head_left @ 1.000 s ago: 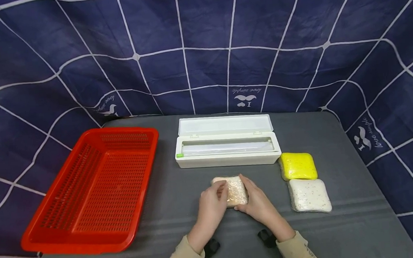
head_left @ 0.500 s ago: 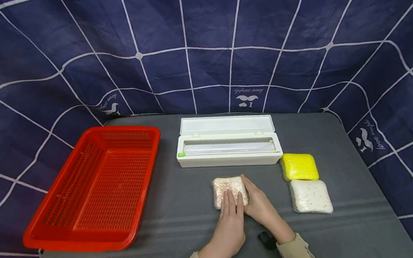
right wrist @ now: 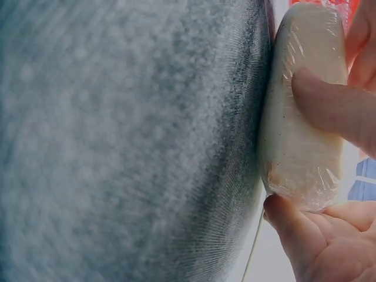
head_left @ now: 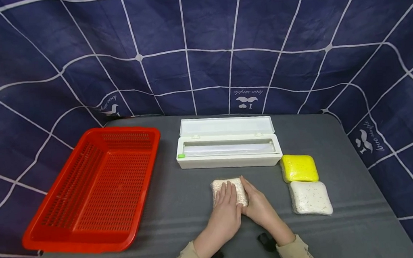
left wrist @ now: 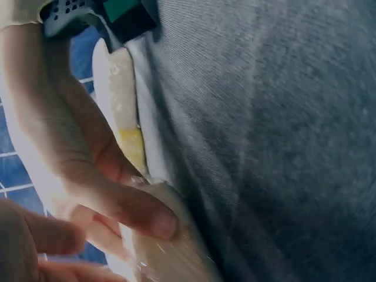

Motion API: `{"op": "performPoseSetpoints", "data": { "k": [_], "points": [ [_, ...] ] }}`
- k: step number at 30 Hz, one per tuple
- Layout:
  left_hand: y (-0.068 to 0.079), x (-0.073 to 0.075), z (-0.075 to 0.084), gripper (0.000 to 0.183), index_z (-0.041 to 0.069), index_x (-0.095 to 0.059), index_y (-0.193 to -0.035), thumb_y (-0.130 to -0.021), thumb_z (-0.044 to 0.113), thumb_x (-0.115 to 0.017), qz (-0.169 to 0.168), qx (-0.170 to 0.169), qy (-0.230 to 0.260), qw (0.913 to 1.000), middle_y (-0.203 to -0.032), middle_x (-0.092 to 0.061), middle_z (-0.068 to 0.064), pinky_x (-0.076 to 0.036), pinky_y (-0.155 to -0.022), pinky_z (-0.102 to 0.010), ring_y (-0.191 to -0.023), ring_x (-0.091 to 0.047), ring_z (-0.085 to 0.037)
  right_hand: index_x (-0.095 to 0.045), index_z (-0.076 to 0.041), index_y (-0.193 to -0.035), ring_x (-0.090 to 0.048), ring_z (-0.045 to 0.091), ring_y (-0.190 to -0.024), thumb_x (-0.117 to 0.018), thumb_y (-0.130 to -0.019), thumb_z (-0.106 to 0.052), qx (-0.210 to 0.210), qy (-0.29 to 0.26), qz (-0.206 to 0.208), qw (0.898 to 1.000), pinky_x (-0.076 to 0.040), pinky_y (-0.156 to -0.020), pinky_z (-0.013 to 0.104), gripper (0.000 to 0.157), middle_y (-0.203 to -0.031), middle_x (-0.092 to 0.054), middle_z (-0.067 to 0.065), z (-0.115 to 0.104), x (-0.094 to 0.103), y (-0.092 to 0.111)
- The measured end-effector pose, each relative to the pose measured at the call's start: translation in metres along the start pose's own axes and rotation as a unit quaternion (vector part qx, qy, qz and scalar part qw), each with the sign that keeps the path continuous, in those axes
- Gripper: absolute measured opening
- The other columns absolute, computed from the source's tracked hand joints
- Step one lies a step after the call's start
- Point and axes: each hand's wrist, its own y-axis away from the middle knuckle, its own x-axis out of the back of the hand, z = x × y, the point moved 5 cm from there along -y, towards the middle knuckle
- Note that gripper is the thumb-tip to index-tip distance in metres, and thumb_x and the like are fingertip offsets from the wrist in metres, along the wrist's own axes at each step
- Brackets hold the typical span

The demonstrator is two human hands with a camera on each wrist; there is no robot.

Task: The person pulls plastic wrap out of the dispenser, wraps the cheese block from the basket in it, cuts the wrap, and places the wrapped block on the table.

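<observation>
A pale, rounded square block wrapped in clear film lies on the grey cloth in front of the white box. My left hand rests flat on its top, fingers straight and close together, hiding its middle and near left part. From the right side my right hand grips the block, fingers along the right edge and thumb at the near corner. The right wrist view shows the shiny, creased film on the block's side, with a thumb touching it.
Behind the block stands an open white cling film dispenser with a roll inside and a green slider. To the right lie a film-wrapped yellow block and a speckled white one. A red plastic basket stands at left, before a blue checked curtain.
My left hand's bent fingers have left the block's left top edge, straightened, and laid themselves flat over its top, shifting slightly left most recently. My right hand keeps its hold.
</observation>
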Motion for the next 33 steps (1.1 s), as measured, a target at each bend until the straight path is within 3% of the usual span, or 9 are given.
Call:
{"op": "performPoseSetpoints", "data": {
  "k": [3, 6, 11, 13, 15, 18, 22, 27, 33],
  "points": [
    [0.0, -0.007, -0.002, 0.056, -0.009, -0.026, -0.151, -0.106, 0.021, -0.041, -0.045, -0.002, 0.011, 0.9989, -0.16, -0.017, -0.028, -0.017, -0.12, -0.057, -0.151, -0.011, -0.04, -0.037, 0.008, -0.147, -0.048, 0.043, -0.133, -0.079, -0.069, 0.009, 0.0, 0.002, 0.0, 1.0, -0.045, -0.102, 0.05, 0.089, -0.148, -0.042, 0.029, 0.0, -0.001, 0.001],
    [-0.002, -0.002, -0.007, 0.054, -0.005, -0.026, -0.152, -0.106, 0.019, -0.04, -0.041, -0.001, 0.062, 0.9973, -0.161, -0.02, -0.024, -0.018, -0.12, -0.055, -0.151, -0.015, -0.036, -0.035, 0.01, -0.147, -0.048, 0.044, -0.132, -0.083, -0.07, 0.003, 0.005, -0.003, -0.003, 1.0, -0.045, -0.103, 0.051, 0.091, -0.148, -0.041, 0.03, 0.0, 0.0, 0.001],
    [-0.007, 0.035, -0.035, 0.035, 0.005, -0.058, -0.135, -0.101, 0.008, -0.051, 0.127, 0.046, 0.161, 0.9777, -0.135, -0.06, -0.014, -0.05, -0.097, -0.045, -0.119, -0.061, -0.028, -0.025, 0.005, -0.152, -0.047, 0.041, -0.134, -0.09, -0.069, -0.012, -0.02, -0.072, -0.046, 0.996, -0.047, -0.102, 0.045, 0.107, -0.154, -0.033, 0.028, 0.006, 0.003, -0.001],
    [-0.01, 0.047, -0.053, 0.031, 0.008, -0.063, -0.127, -0.097, 0.008, -0.058, 0.166, 0.086, 0.174, 0.9668, -0.124, -0.064, -0.012, -0.055, -0.086, -0.042, -0.106, -0.065, -0.028, -0.02, 0.002, -0.155, -0.042, 0.04, -0.138, -0.089, -0.07, -0.017, -0.036, -0.119, -0.068, 0.99, -0.045, -0.105, 0.042, 0.111, -0.158, -0.027, 0.026, 0.01, 0.006, -0.001],
    [-0.015, 0.051, -0.071, 0.034, 0.01, -0.063, -0.128, -0.095, 0.012, -0.064, 0.144, 0.131, 0.19, 0.9621, -0.123, -0.061, -0.013, -0.055, -0.081, -0.04, -0.103, -0.064, -0.028, -0.018, 0.001, -0.155, -0.041, 0.04, -0.139, -0.086, -0.075, -0.021, -0.055, -0.156, -0.074, 0.983, -0.045, -0.106, 0.039, 0.107, -0.159, -0.026, 0.024, 0.017, 0.01, -0.003],
    [-0.022, 0.047, -0.092, 0.049, 0.011, -0.056, -0.138, -0.092, 0.019, -0.07, 0.056, 0.168, 0.215, 0.9605, -0.129, -0.055, -0.02, -0.056, -0.08, -0.041, -0.105, -0.065, -0.033, -0.026, -0.001, -0.154, -0.053, 0.036, -0.128, -0.08, -0.083, -0.026, -0.077, -0.167, -0.05, 0.982, -0.051, -0.098, 0.033, 0.092, -0.151, -0.04, 0.021, 0.028, 0.017, -0.007],
    [-0.028, 0.037, -0.102, 0.06, 0.015, -0.05, -0.145, -0.09, 0.025, -0.073, -0.021, 0.16, 0.234, 0.9587, -0.133, -0.052, -0.024, -0.056, -0.077, -0.039, -0.101, -0.068, -0.032, -0.041, -0.007, -0.149, -0.063, 0.021, -0.097, -0.075, -0.088, -0.025, -0.077, -0.134, -0.028, 0.988, -0.053, -0.078, 0.026, 0.072, -0.131, -0.054, 0.015, 0.033, 0.018, -0.016],
    [-0.036, 0.029, -0.097, 0.05, 0.018, -0.057, -0.139, -0.091, 0.024, -0.071, -0.035, 0.114, 0.22, 0.9683, -0.12, -0.058, -0.017, -0.054, -0.074, -0.035, -0.098, -0.064, -0.027, -0.05, -0.008, -0.144, -0.06, 0.017, -0.09, -0.07, -0.092, -0.02, -0.02, -0.113, -0.049, 0.992, -0.051, -0.076, 0.026, 0.057, -0.127, -0.055, 0.019, 0.026, 0.01, -0.025],
    [-0.039, 0.024, -0.09, 0.035, 0.018, -0.068, -0.126, -0.092, 0.021, -0.07, -0.019, 0.114, 0.221, 0.9685, -0.095, -0.056, -0.006, -0.044, -0.069, -0.032, -0.082, -0.052, -0.017, -0.063, -0.008, -0.13, -0.055, 0.017, -0.092, -0.067, -0.093, -0.013, 0.006, -0.102, -0.046, 0.994, -0.048, -0.08, 0.031, 0.037, -0.121, -0.059, 0.015, 0.017, 0.007, -0.031]
  ]
}}
